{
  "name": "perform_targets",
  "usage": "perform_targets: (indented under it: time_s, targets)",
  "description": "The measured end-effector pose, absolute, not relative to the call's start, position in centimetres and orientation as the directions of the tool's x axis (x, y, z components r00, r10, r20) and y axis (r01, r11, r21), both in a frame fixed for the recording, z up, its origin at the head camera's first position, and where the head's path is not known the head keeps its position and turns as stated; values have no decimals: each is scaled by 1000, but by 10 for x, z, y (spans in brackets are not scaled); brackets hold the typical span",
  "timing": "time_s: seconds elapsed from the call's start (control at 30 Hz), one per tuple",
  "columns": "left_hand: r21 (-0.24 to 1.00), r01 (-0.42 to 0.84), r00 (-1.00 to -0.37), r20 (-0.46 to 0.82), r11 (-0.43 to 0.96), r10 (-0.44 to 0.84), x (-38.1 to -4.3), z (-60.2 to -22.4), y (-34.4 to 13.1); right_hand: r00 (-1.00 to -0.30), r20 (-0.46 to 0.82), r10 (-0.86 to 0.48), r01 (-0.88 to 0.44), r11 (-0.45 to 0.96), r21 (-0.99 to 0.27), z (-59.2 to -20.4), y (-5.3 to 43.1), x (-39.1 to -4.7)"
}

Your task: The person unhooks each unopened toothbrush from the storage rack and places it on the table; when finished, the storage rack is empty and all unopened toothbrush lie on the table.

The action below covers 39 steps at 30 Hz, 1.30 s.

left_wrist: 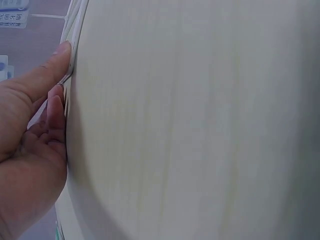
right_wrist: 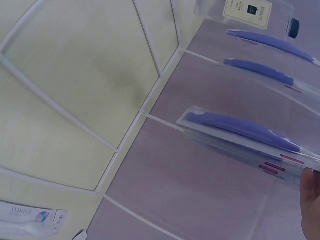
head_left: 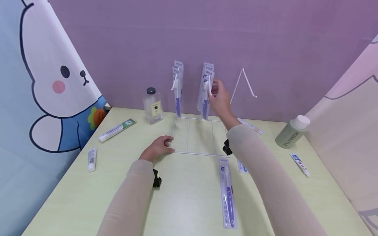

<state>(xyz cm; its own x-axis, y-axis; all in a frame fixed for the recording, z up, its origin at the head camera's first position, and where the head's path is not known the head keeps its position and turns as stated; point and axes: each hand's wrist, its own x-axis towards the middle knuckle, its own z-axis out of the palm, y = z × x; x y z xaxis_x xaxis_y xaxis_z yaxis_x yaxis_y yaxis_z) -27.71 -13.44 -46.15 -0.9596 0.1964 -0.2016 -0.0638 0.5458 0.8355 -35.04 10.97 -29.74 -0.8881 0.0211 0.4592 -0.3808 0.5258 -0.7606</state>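
Head view: right hand pinches packs holding purple toothbrushes; left hand pinches white rack.

The pale table bears a white wire rack, packaged toothbrushes, tubes and two bottles

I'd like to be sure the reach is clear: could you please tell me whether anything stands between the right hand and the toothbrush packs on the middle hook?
Nothing visible does: the right hand is at the edge of the toothbrush packs. The middle hook juts out in front of them.
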Motion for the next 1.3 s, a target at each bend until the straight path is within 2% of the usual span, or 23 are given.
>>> perform_targets:
  time_s: [0.37,0.5,0.67,0.83,1.03,1.3]
  targets:
    - [838,-70,-958,-208,540,197,-278,-463,-134,-872,489,-18,-431,501,-751,-288,135,-330]
    - [833,-58,-958,-201,551,203,-279,-464,-135,-896,443,-32,-402,481,-779,-289,144,-317]
    - [826,-47,-958,-197,561,209,-280,-464,-135,-953,292,-77,-298,382,-875,-301,153,-295]
    - [820,-36,-956,-194,571,219,-281,-465,-135,-987,82,-136,-117,278,-953,-324,159,-270]
    - [815,-29,-955,-195,579,225,-281,-462,-134,-964,-131,-232,73,239,-968,-356,162,-245]
    - [820,-43,-952,-207,571,224,-284,-466,-135,-902,-325,-285,267,224,-937,-397,154,-211]
